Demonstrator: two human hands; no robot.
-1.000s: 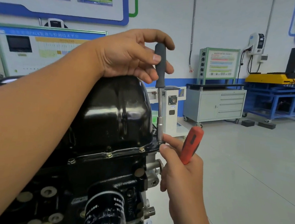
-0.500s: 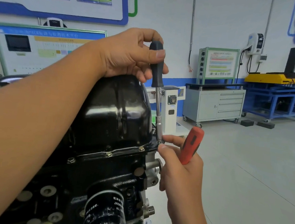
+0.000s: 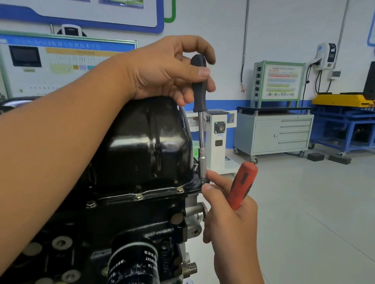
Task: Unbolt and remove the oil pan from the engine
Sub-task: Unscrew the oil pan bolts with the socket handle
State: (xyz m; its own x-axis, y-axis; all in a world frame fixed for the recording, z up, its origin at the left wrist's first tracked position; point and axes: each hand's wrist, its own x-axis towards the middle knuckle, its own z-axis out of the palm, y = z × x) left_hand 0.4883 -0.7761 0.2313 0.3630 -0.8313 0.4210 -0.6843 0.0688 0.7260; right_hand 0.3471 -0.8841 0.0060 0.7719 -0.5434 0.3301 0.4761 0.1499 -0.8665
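Note:
A glossy black oil pan [image 3: 146,143] sits on top of the upturned engine [image 3: 130,224], with several bolts [image 3: 138,196] along its flange. My left hand [image 3: 165,70] grips the black handle of a socket driver [image 3: 200,91] that stands upright, its silver socket [image 3: 202,167] on a bolt at the pan's right corner. My right hand [image 3: 228,214] holds a red-handled tool [image 3: 242,184] in its palm while its thumb and forefinger touch the socket's tip.
A black oil filter [image 3: 133,270] sticks out of the engine's front. Behind stand a grey tool cabinet on wheels [image 3: 272,133], a blue and yellow bench [image 3: 352,119] and display boards [image 3: 62,64]. Bare grey floor stretches to the right.
My left fingers have shifted round the driver handle, and its top has tilted slightly left. My right hand stays at the socket's tip.

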